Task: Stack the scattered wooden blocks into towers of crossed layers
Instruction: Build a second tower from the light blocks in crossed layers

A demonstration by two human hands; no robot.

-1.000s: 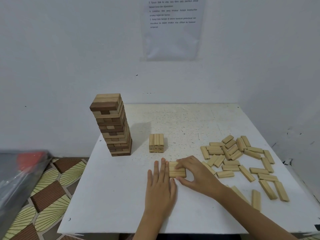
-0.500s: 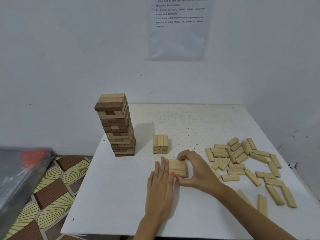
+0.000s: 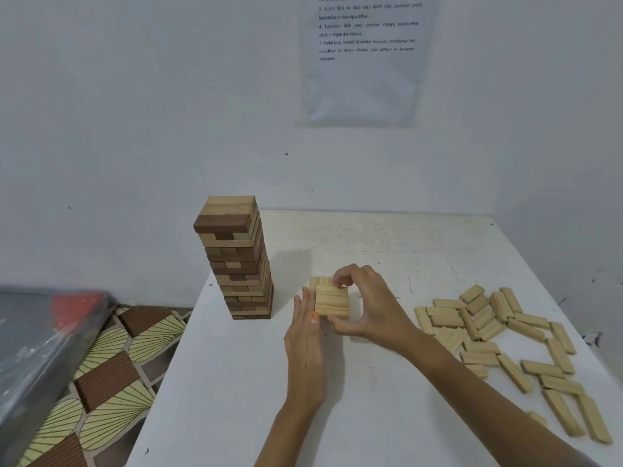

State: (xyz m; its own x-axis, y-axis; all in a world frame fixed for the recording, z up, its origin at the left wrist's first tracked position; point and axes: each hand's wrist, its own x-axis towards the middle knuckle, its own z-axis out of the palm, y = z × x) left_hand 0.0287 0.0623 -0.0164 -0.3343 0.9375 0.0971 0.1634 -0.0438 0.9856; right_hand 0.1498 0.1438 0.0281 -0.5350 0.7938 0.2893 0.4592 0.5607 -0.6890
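Now right hand [image 3: 371,308] pinches square grained-wood layer [image 3: 332,301], perhaps three blocks, left hand [image 3: 305,345] flat

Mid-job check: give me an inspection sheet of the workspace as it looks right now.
Surface: white table, speckled.
Job's things: tall tower at left; short stack; three-block layer just before it; loose blocks scattered at right.
Clutter: nothing seen.
Grips: right hand holds the layer; left hand presses straight fingers on its left side.
Cables: nothing seen.
Surroundings: printed sheet on wall; patterned mat and plastic-wrapped item at left.
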